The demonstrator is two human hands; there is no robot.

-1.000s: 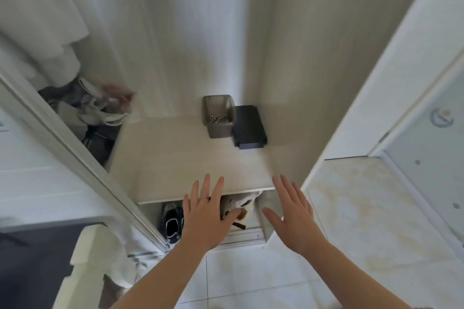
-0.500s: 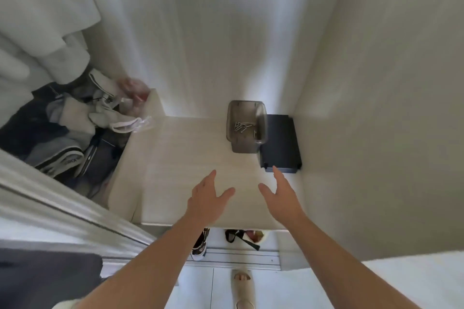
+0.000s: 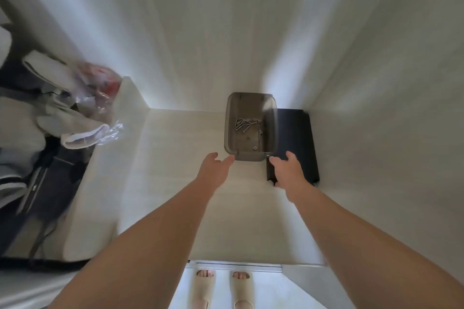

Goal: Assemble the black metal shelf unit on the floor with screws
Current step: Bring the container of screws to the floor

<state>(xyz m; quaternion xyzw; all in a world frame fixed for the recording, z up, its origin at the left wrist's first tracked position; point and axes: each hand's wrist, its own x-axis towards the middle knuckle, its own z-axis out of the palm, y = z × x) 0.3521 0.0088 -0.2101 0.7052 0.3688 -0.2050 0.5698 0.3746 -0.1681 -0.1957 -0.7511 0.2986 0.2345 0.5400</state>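
Both hands are reaching over a pale ledge (image 3: 175, 183) toward a smoky bin (image 3: 229, 130) that is sitting at the back by the wall, with loose screws (image 3: 244, 124) lying in it. The left hand (image 3: 216, 168) is stretching open and empty, its fingertips at the bin's near left corner; whether they are touching it I cannot tell. The right hand (image 3: 288, 170) is hovering open and empty by the near right corner, over a black panel (image 3: 298, 133) lying flat just beside the bin.
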